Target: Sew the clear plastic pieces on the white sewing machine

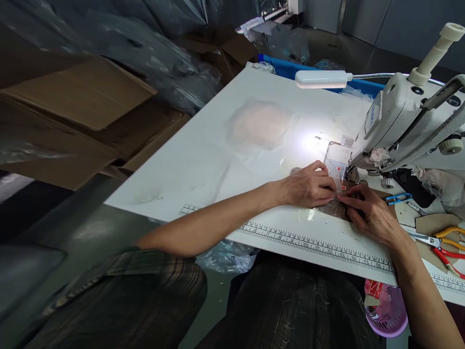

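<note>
A white sewing machine stands at the right of the table, its needle and presser foot lit by a lamp. Just left of the foot lies a thin, whitish sheer piece of fabric. My left hand rests on the table with its fingers curled together, pressing this fabric. Close in front of the needle, my right hand pinches the near edge of the fabric between thumb and forefinger. The two hands' fingertips almost meet. What lies under the left fingers is hidden.
Blue thread snips, orange-handled scissors and red-handled pliers lie right of my right hand. A lamp overhangs the white table. Cardboard boxes stand left; a purple basket sits below the edge.
</note>
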Demonstrator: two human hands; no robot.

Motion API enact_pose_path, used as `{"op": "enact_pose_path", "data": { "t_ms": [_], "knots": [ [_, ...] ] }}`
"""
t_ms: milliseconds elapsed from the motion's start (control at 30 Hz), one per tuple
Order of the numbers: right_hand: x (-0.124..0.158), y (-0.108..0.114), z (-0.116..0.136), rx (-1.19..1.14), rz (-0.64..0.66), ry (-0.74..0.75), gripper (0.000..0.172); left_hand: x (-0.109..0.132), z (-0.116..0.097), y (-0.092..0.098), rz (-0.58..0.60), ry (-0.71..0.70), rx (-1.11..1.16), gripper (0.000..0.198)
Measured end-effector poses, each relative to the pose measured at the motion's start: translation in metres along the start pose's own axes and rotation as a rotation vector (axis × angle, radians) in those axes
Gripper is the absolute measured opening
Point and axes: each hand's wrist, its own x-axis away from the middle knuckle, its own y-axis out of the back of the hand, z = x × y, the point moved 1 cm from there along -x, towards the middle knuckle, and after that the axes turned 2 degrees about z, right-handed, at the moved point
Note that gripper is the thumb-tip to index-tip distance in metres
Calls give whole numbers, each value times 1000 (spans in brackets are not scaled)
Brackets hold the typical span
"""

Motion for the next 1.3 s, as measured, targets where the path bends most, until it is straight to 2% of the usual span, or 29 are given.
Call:
{"op": "enact_pose_path", "data": {
  "t_ms": [100,267,333,500,700,933,1100,1300],
  "knots": [
    [0,0,2,24,-10,2,34,0,0,2,-17,-3,22,23],
    [-1,0,4,32,-11,7,34,0,3,-1,-213,99,-35,28],
    [-1,0,4,24,-11,20,34,-1,4,-4,-230,116,-80,31],
    [-1,-1,3,26,-7,8,33,-1,5,-8,-137,97,-157,27],
    [0,-2,3,40,-26,20,33,-3,3,-5,-121,81,-204,28],
    [0,-4,4,72,-7,4,33,-4,-3,-2,-47,73,-282,28],
    [-1,-8,3,145,-24,-8,34,-14,-2,-4,15,80,-419,32],
    [-3,-11,2,184,-34,-64,37,-24,7,-6,62,112,-393,34]
  ]
}}
